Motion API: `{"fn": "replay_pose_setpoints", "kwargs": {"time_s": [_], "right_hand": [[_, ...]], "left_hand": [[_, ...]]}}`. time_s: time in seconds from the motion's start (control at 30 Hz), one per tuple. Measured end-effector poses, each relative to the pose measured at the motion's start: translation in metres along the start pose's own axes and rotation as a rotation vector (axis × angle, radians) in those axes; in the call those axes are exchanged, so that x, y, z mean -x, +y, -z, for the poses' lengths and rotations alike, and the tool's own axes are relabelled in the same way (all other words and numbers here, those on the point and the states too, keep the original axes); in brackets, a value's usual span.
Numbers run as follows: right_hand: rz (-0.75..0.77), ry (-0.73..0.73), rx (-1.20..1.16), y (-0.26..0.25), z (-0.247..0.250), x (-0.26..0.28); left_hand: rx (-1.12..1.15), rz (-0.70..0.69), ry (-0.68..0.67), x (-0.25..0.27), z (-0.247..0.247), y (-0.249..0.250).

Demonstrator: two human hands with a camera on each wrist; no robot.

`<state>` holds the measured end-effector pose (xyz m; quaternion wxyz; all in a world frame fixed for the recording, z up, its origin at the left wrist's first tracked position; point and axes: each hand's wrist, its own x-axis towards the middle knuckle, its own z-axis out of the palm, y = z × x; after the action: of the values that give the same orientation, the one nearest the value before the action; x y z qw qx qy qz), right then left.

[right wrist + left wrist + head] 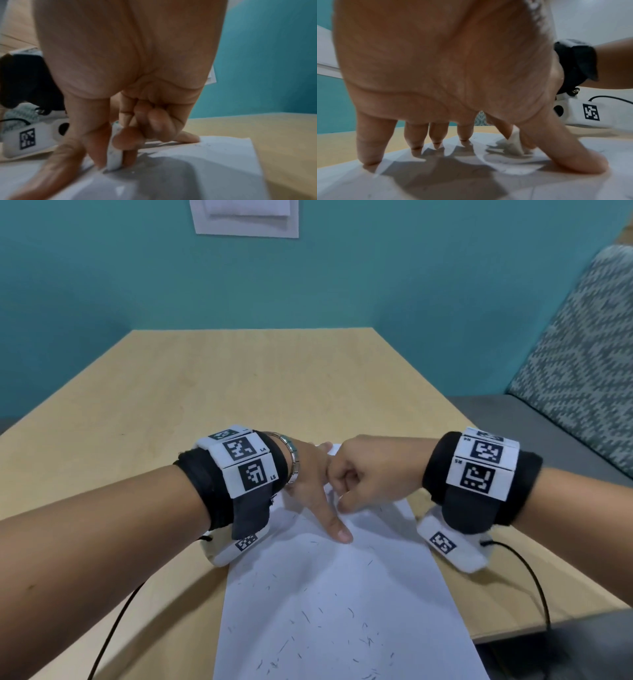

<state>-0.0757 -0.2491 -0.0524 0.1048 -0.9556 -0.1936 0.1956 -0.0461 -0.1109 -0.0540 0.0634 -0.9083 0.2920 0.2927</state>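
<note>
Erasing step in hand: left hand (310, 477), fingers spread straight, pins the paper sheet (342, 594) to the desk (205, 388); right hand (373, 470) pinches a white eraser (114, 158) against the sheet; next move probably calls for short strokes under firm hold-down.

Head view: from above, facing forward and down over desk (171, 392) toward wall (376, 285).
Left wrist view: beneath left hand (436, 67), very near, facing paper (488, 182).
Right wrist view: beneath right hand (128, 60), equally near.
Shared: paper, all three views.

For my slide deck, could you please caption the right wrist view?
Right hand pinches a white eraser against the paper on the wooden table.
</note>
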Motion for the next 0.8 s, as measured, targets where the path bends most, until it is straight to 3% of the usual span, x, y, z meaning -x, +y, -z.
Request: {"fn": "replay_pose_setpoints", "kwargs": {"time_s": [0.17, 0.33, 0.47, 0.67, 0.8], "right_hand": [[-0.137, 0.155, 0.069, 0.023, 0.015, -0.011], [-0.029, -0.065, -0.036, 0.009, 0.001, 0.007], [-0.14, 0.158, 0.034, 0.032, 0.015, -0.004], [-0.027, -0.036, -0.122, 0.013, -0.004, 0.011], [-0.154, 0.129, -0.004, 0.037, 0.017, 0.001]], "left_hand": [[-0.037, 0.073, -0.032, -0.004, 0.0, -0.003], [-0.004, 0.029, -0.034, -0.004, 0.0, -0.004], [-0.039, 0.077, -0.028, -0.006, -0.001, -0.003], [-0.006, 0.028, -0.02, -0.005, 0.0, -0.003], [-0.052, 0.081, -0.039, -0.006, 0.002, -0.002]]}}
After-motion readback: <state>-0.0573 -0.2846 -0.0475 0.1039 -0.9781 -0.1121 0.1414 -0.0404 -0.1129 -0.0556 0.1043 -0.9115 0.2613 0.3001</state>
